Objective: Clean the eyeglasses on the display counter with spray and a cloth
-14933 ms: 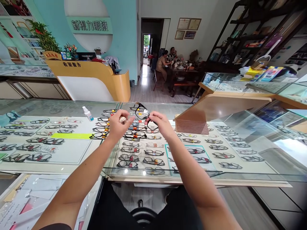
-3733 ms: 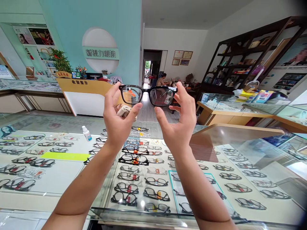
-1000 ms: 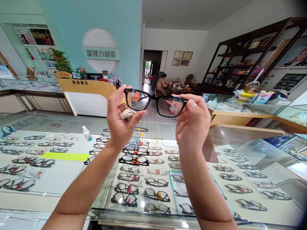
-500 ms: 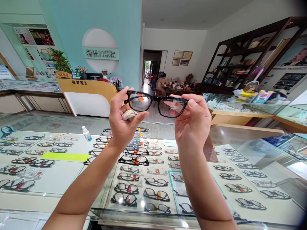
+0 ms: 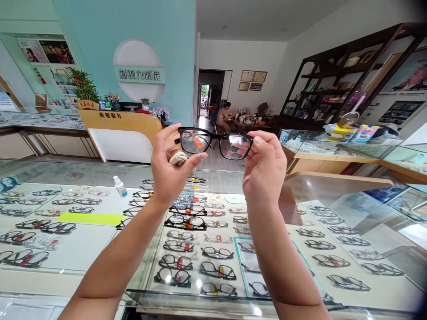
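Observation:
A pair of black-framed eyeglasses [image 5: 234, 147] is held up over the glass display case, its lenses facing me. My left hand [image 5: 168, 173] grips the frame's left end and has a crumpled whitish cloth [image 5: 178, 158] tucked in its fingers. At the right end, the thumb and fingers of my right hand [image 5: 265, 171] pinch the corner of the frame. An orange patch shows through the left lens, and light glares on the right one. Beneath my arms lie rows of eyeglasses [image 5: 218, 270] inside the case.
A small white spray bottle [image 5: 120, 186] stands on the glass case [image 5: 100, 171] to the left. Beyond are a wood-trimmed cashier counter [image 5: 126, 138], a dark shelf unit [image 5: 328, 84] and another glass counter [image 5: 310, 142] at right. A person [image 5: 223, 116] sits at a table in the back.
My right hand has shifted left and a little inward, bringing the right end of the eyeglasses with it, so they look slightly turned. My left hand stays nearly in place.

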The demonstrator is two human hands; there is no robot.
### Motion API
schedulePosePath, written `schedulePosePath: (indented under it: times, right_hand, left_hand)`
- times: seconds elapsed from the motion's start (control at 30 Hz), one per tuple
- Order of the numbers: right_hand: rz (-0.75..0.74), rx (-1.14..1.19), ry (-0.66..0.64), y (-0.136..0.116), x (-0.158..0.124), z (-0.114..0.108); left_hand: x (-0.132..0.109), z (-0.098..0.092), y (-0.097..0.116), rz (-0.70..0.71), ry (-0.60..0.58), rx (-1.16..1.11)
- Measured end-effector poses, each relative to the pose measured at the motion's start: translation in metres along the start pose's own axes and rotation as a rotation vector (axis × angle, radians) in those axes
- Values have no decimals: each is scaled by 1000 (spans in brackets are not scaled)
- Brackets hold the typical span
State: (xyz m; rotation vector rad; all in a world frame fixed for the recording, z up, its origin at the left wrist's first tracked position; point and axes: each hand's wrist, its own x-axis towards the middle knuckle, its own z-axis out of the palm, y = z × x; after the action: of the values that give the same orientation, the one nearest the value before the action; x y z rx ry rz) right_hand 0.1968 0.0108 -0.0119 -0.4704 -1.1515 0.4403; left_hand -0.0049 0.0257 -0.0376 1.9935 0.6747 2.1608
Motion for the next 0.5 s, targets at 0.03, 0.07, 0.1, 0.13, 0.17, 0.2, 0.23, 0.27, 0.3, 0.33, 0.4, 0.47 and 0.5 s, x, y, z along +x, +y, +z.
schedulePosePath:
  times: [0.03, 0.07, 0.1, 0.13, 0.17, 0.2, 0.23, 0.27, 0.3, 0.33, 0.4, 0.47, 0.5]
  right_hand:
    - [7, 0, 2, 0, 0, 0]
    - [13, 6, 2, 0, 1, -1]
    - [17, 13, -1, 0, 1, -1]
    - [21, 18, -7, 1, 1, -2]
    - [26, 20, -16, 1, 2, -2]
    - [36, 20, -27, 2, 2, -2]
    - [52, 23, -39, 2, 3, -2]
    - [73, 31, -48, 3, 3, -2]
    - [97, 43, -55, 3, 4, -2]
    - [123, 58, -59, 3, 4, -1]
    - [175, 79, -59, 4, 4, 0]
    - [216, 84, -51, 4, 3, 2]
    - [233, 82, -48, 4, 3, 2]
  left_hand:
    - [0, 0, 0, 5, -10, -7]
    - [0, 0, 0, 7, -18, -15]
    - [1, 0, 1, 7, -22, -24]
    - [1, 0, 1, 5, -20, -34]
    - [2, 0, 2, 4, -14, -42]
    - [3, 0, 2, 3, -7, -48]
    - [3, 0, 1, 5, -2, -51]
    - [4, -1, 1, 9, 2, -51]
    - [5, -1, 0, 16, 2, -50]
    - [5, -1, -2, 23, 0, -47]
    - [5, -2, -4, 33, -11, -44]
    - [6, -3, -5, 34, -21, -51]
    - [6, -4, -5, 30, -24, -57]
